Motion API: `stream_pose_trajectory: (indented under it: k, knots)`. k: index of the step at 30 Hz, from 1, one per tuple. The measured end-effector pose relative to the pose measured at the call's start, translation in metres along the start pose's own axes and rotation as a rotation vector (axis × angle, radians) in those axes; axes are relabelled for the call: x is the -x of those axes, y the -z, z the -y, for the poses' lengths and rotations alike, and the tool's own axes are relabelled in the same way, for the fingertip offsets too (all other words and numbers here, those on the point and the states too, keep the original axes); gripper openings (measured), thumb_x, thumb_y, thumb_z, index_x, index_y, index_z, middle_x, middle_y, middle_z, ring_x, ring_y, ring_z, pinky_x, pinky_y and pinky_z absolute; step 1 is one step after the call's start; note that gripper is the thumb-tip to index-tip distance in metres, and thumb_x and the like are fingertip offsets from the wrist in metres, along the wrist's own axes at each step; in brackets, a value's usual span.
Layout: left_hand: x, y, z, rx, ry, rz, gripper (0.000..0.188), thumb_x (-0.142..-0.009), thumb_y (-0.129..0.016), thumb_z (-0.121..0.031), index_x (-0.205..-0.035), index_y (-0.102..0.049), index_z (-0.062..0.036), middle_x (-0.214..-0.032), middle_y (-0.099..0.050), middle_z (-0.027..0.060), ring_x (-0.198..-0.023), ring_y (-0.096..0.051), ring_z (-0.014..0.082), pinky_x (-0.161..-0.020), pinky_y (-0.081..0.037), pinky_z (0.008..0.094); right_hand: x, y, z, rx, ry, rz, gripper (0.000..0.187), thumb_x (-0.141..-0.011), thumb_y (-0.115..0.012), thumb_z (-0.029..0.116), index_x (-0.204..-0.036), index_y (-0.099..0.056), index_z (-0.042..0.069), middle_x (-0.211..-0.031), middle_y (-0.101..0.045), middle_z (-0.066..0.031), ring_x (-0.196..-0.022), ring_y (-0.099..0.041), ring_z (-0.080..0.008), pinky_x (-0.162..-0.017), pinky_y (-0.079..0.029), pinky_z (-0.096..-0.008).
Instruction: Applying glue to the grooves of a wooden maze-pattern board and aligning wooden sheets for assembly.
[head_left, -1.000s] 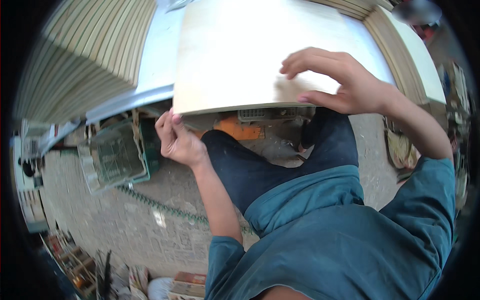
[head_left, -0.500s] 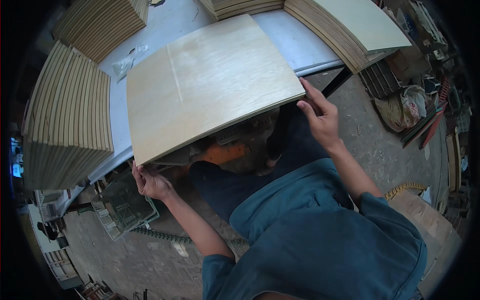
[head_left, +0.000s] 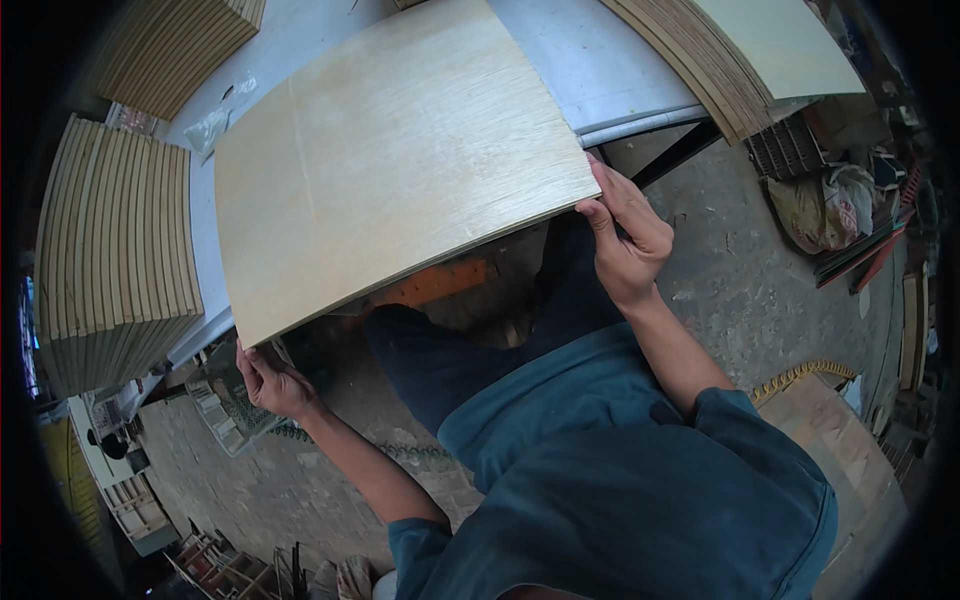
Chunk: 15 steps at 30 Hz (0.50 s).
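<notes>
A pale plywood panel (head_left: 400, 160) lies across the near part of the white table, its front edge jutting out over my legs. My left hand (head_left: 275, 385) grips the panel's near left corner, with the fingers partly hidden at the edge. At the near right corner my right hand (head_left: 630, 232) is closed on the panel, thumb at the front edge and fingers along the side. More than one layer seems to show along the front edge, but I cannot tell how many sheets there are.
The white table (head_left: 590, 65) carries a stack of panels on edge (head_left: 120, 230) at left, another panel stack (head_left: 180, 50) behind it, and a third stack (head_left: 700, 70) at right. A clear plastic bag (head_left: 208, 130) lies beside the panel. A green crate (head_left: 235, 405) stands below.
The panel and both hands have shifted left in the picture, and the surroundings have shifted as my view turned. Both hands keep their hold on the panel's corners.
</notes>
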<state>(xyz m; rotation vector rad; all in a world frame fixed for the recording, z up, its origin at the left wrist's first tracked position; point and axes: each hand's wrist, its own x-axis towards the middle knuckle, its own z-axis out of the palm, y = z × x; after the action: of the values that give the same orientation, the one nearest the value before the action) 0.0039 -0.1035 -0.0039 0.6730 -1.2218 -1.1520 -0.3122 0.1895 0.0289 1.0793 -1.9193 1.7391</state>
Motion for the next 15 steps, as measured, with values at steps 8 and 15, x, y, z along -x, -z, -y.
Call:
stream_pose_trajectory:
  k: [8, 15]
  knots:
    - [-0.002, 0.009, 0.005, -0.019, -0.017, -0.023, 0.028, -0.095, -0.053, -0.009, -0.116, -0.057, 0.0089, -0.115, -0.061, 0.0171, -0.105, -0.059, 0.0221, -0.096, -0.051, 0.0341, 0.002, -0.004, -0.008, -0.064, -0.003, -0.048, 0.034, -0.080, -0.071, 0.002, -0.112, -0.063, -0.007, -0.107, -0.067, -0.0207, -0.099, -0.066, -0.0289, -0.087, -0.050, -0.0335]
    - [0.002, 0.001, 0.005, -0.036, -0.025, -0.082, 0.026, -0.095, -0.054, -0.010, -0.114, -0.058, 0.0080, -0.113, -0.062, 0.0175, -0.102, -0.060, 0.0218, -0.093, -0.052, 0.0335, 0.002, -0.006, -0.012, -0.032, 0.027, -0.067, 0.033, -0.080, -0.071, 0.003, -0.111, -0.064, -0.007, -0.104, -0.068, -0.0209, -0.096, -0.067, -0.0279, -0.085, -0.051, -0.0324]
